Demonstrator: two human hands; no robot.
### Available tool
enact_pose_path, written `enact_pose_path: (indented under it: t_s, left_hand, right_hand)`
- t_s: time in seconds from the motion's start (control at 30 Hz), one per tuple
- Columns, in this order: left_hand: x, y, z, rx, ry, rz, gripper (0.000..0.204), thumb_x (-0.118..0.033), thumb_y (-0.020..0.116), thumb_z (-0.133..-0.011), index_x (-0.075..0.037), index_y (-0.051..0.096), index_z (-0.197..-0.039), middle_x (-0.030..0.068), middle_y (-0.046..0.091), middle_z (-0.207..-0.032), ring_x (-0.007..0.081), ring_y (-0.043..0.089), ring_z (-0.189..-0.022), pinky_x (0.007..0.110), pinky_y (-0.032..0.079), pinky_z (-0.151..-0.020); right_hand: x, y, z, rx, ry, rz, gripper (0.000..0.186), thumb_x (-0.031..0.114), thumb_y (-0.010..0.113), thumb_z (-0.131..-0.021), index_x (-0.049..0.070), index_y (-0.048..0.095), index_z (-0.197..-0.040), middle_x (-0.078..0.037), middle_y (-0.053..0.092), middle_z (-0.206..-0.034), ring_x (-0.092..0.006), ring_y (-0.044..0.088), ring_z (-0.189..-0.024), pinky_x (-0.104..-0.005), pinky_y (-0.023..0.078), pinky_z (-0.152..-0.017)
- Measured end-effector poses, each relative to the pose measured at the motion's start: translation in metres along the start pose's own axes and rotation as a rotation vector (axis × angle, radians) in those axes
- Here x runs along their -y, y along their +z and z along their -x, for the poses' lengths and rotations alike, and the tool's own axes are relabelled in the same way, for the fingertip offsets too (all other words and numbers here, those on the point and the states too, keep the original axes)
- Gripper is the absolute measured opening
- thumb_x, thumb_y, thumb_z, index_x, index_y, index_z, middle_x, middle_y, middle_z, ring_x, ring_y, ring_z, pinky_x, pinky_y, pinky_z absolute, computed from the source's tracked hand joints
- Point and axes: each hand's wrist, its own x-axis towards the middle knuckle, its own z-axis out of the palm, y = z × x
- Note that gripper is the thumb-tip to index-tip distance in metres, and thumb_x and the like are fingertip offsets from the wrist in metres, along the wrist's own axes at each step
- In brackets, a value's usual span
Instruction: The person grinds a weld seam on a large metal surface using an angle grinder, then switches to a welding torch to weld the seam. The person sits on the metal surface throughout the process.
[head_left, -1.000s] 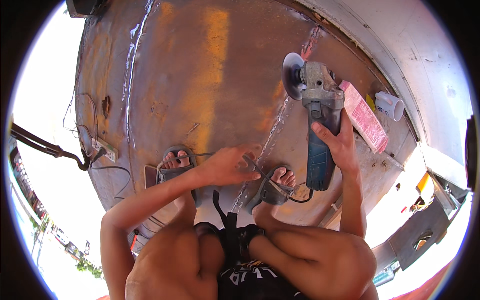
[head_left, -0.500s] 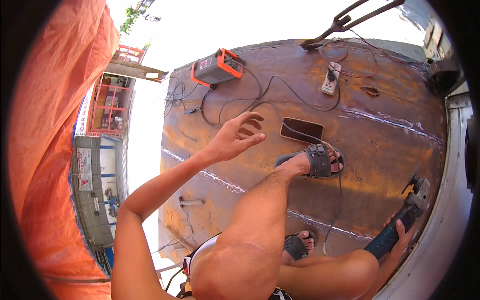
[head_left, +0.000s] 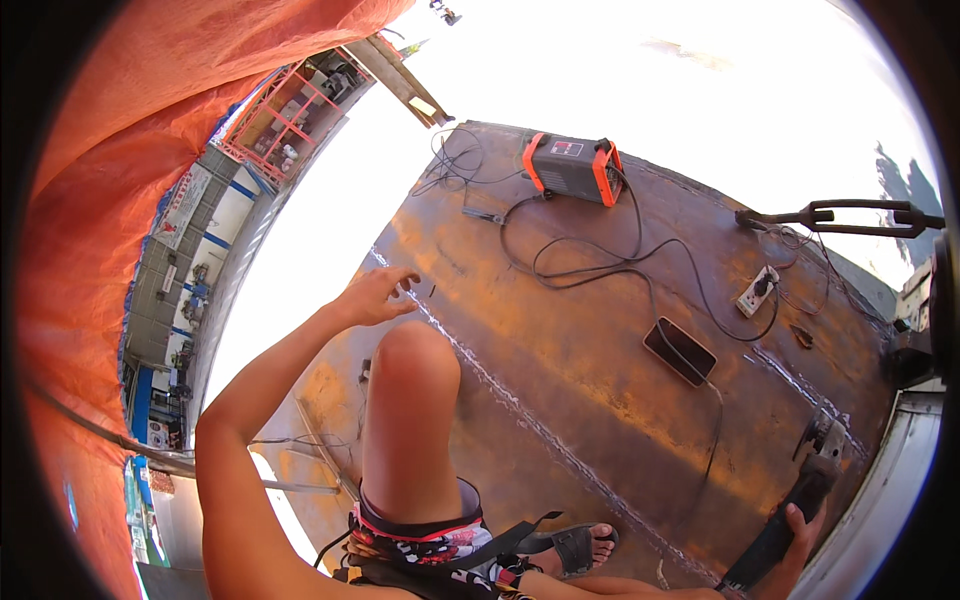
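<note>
Being gripped round its casing by the right hand (head_left: 800, 540), a dark, long-bodied angle grinder with a grey metal head (head_left: 808, 484) is being held at the near right of the head view, over a rust-brown steel plate (head_left: 540, 340). The left hand (head_left: 378, 297) is being held raised at the left, just beyond the bent bare knee (head_left: 415, 370), its fingers loosely curled and apart; nothing is being seen in its grasp.

As for progress, a long, pale, rough weld seam (head_left: 515, 400) is being seen running from far left to near right, and a shorter whitish seam (head_left: 800, 385) is being seen at the right, so both seem to be laid. No clearly smoothed stretch is being made out; how much is finished or left cannot be judged.

The right hand's far fingers are being hidden by the casing. The thin disc is being shown nearly edge-on, so neither its spinning nor its contact with the shorter seam can be told. The grinder's rear end is being partly lost at the lower edge, and the ground beyond the plate is being washed out by glare.
</note>
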Motion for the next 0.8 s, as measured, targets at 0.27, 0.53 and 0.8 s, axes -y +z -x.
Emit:
enact_pose_path:
  t_s: [0.27,0.53,0.8]
  left_hand:
    - [0.162,0.104,-0.069,0.089,0.047,0.138,0.055,-0.035,0.074,-0.097,-0.005,0.058,-0.140,0.0176,0.068,-0.124,0.0327,0.069,-0.105,0.045,0.056,-0.092]
    - [0.326,0.200,0.026,0.113,0.066,0.412,0.052,-0.029,0.074,-0.095,-0.007,0.059,-0.140,0.0176,0.068,-0.124,0.0357,0.067,-0.112,0.045,0.055,-0.096]
    - [0.466,0.204,0.068,0.134,-0.261,0.982,0.052,-0.025,0.073,-0.096,-0.004,0.058,-0.140,0.0181,0.067,-0.129,0.0338,0.067,-0.115,0.044,0.056,-0.098]
  right_hand:
    - [0.069,0.157,0.003,-0.018,0.014,0.219,0.073,0.034,0.085,-0.076,0.003,0.048,-0.131,-0.011,0.063,-0.086,-0.0218,0.068,-0.065,-0.0359,0.058,-0.056]
    - [0.129,0.434,-0.045,0.345,0.160,0.464,0.070,0.020,0.080,-0.074,0.003,0.050,-0.135,-0.010,0.064,-0.095,-0.0220,0.067,-0.067,-0.0346,0.059,-0.060]
    - [0.134,0.768,-0.074,0.670,0.036,0.710,0.069,0.014,0.079,-0.076,0.002,0.050,-0.138,-0.010,0.066,-0.100,-0.0195,0.069,-0.076,-0.0341,0.059,-0.068]
